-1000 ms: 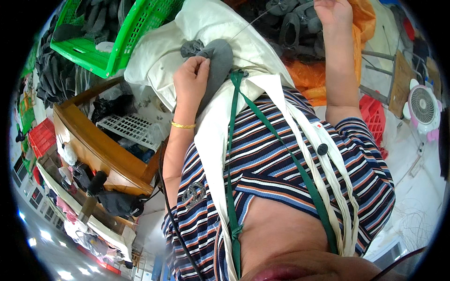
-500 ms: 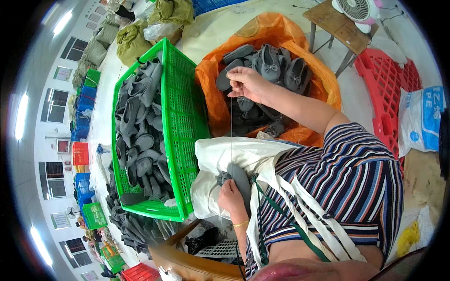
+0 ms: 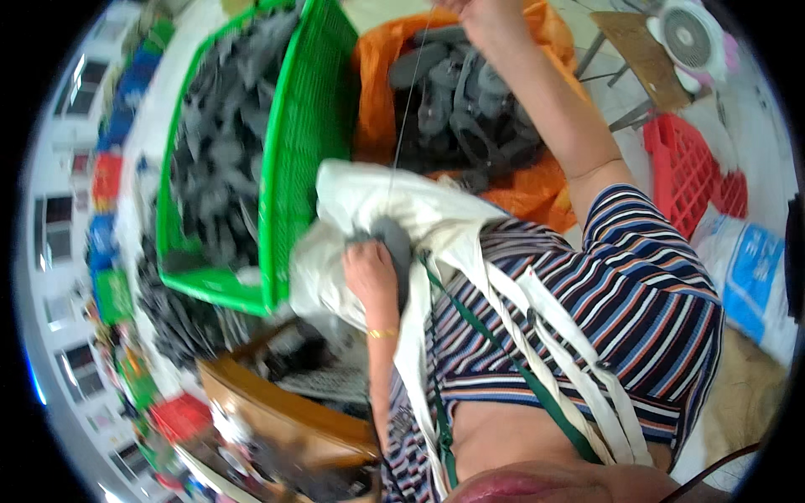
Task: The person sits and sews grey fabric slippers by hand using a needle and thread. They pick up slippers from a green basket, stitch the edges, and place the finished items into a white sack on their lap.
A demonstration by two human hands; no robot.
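Note:
A grey fabric shoe (image 3: pixel 396 241) lies on the white apron (image 3: pixel 352 180) over my lap. My left hand (image 3: pixel 369 272), with a gold bracelet at the wrist, is closed around the shoe's side. From the shoe a thin thread (image 3: pixel 407 117) runs taut up to my right hand (image 3: pixel 486 12), which is raised at the upper edge with the arm stretched out. That hand is partly cut off by the frame; its fingers are pinched on the thread. Whether a needle is there, I cannot make out.
Left of my lap stands a green plastic crate (image 3: pixel 289 159) full of grey shoes. Beyond it an orange sack (image 3: pixel 373 109) holds more shoes. A wooden stool (image 3: pixel 641 63) with a fan (image 3: pixel 692 35), a red plastic pallet (image 3: pixel 679 172) and a brown wooden chair (image 3: pixel 277 419) surround me.
My right hand has moved up and away from the shoe, drawing the thread out longer. My left hand keeps its grip on the shoe. The whole view has tilted and blurred.

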